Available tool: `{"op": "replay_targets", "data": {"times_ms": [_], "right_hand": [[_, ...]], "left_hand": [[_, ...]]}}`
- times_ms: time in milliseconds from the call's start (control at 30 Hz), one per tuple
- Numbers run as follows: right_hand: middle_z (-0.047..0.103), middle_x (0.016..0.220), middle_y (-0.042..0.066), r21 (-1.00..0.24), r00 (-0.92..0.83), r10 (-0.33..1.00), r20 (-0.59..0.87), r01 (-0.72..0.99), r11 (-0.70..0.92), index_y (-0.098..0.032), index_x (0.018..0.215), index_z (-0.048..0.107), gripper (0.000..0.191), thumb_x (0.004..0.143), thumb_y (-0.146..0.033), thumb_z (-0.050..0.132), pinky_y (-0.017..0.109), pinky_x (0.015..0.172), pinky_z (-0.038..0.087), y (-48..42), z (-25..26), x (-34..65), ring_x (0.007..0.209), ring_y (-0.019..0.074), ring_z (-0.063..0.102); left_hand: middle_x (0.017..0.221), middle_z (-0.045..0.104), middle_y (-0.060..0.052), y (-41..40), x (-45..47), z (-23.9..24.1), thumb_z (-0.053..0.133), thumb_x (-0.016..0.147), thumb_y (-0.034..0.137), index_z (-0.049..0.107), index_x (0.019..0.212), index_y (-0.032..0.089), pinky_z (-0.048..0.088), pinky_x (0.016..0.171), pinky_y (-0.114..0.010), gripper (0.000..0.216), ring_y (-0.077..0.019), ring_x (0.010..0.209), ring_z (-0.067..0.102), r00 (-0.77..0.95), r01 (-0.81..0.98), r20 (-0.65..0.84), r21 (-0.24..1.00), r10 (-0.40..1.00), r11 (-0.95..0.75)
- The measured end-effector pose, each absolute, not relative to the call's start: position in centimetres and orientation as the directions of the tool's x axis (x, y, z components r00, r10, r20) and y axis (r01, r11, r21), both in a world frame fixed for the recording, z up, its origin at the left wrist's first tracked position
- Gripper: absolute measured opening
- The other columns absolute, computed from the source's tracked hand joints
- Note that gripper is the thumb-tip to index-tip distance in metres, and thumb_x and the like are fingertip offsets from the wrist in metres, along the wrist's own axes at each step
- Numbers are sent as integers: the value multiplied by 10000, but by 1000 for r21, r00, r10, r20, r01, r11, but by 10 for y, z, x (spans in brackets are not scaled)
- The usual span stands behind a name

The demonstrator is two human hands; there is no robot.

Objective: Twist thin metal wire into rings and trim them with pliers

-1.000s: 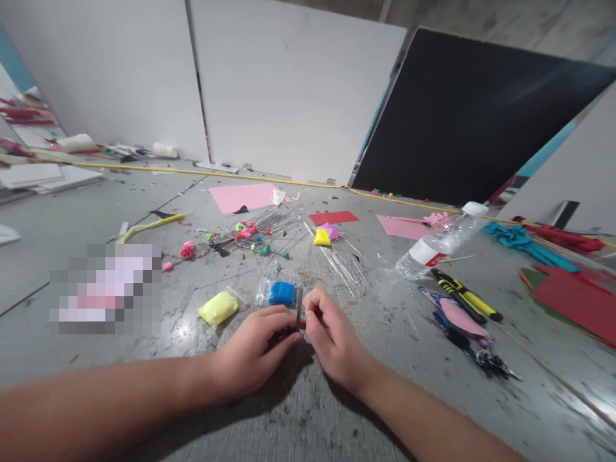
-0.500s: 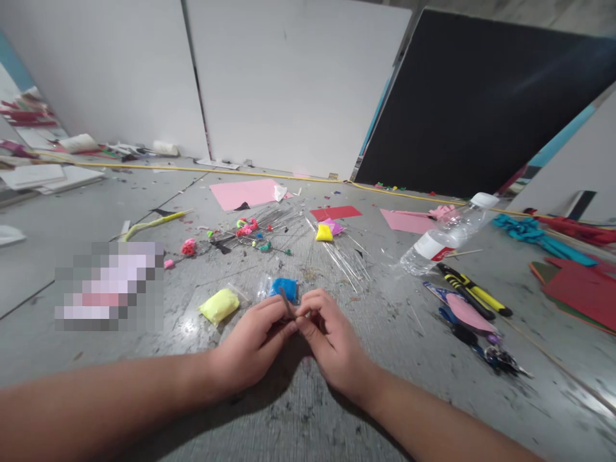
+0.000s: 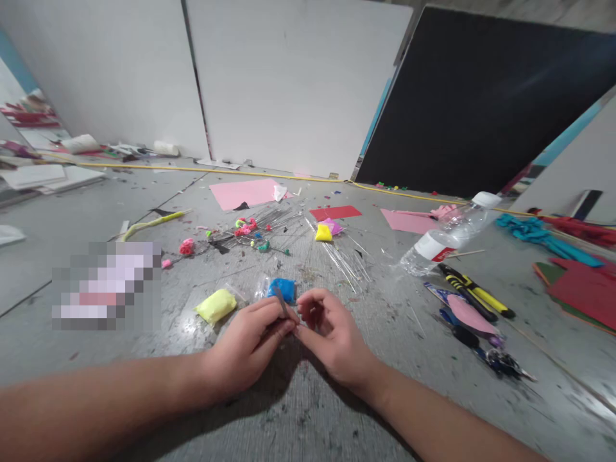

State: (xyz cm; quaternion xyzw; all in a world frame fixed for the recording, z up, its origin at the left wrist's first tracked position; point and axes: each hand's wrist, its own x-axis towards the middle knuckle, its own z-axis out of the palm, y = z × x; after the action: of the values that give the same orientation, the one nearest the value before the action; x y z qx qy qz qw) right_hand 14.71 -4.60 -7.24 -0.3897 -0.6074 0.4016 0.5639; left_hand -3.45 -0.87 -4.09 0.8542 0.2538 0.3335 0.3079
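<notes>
Beneath your arms spreads a grey, stained work surface (image 3: 308,427), and across its far side stand a white panel (image 3: 298,83) and a black panel (image 3: 481,96). Your left hand (image 3: 253,340) is pinched, thumb against fingers; your right hand (image 3: 337,333) is loosely curled, with a gap between index fingertip and thumb, the thumb tip meeting your left fingertips. To your right, a clear bottle (image 3: 452,234) leans away from you, near yellow-and-black pliers (image 3: 474,294). Ahead of you lie thin metal wires (image 3: 342,262) in a loose bundle. A pale yellow packet (image 3: 216,307) rests just beyond your left hand, and a smaller blue packet (image 3: 285,289) sits ahead of your fingertips. Smallest is the thin dark strip (image 3: 280,300) in your left hand, its upper end tilted towards the blue packet; whether your right thumb touches it, you cannot tell.
</notes>
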Motion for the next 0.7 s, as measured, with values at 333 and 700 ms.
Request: {"op": "replay_targets", "data": {"times_ms": [333, 700], "right_hand": [[683, 1019, 19, -635, -116, 677, 726, 264, 726, -273, 1305, 582, 396, 951, -101, 626, 275, 817, 563, -54, -48, 151, 880, 124, 662], [730, 962, 27, -503, -116, 596, 795, 426, 752, -240, 1267, 601, 393, 920, -68, 662, 266, 792, 608, -63, -41, 147, 843, 135, 718]], "left_hand": [[913, 688, -74, -8, -32, -52, 435, 999, 139, 572, 959, 182, 571, 716, -293, 149, -180, 801, 664, 730, 195, 465, 561, 501, -804], [817, 674, -62, -17, -33, -50, 437, 1019, 136, 581, 955, 160, 516, 622, -260, 160, -163, 688, 617, 709, 174, 559, 451, 429, -875]]}}
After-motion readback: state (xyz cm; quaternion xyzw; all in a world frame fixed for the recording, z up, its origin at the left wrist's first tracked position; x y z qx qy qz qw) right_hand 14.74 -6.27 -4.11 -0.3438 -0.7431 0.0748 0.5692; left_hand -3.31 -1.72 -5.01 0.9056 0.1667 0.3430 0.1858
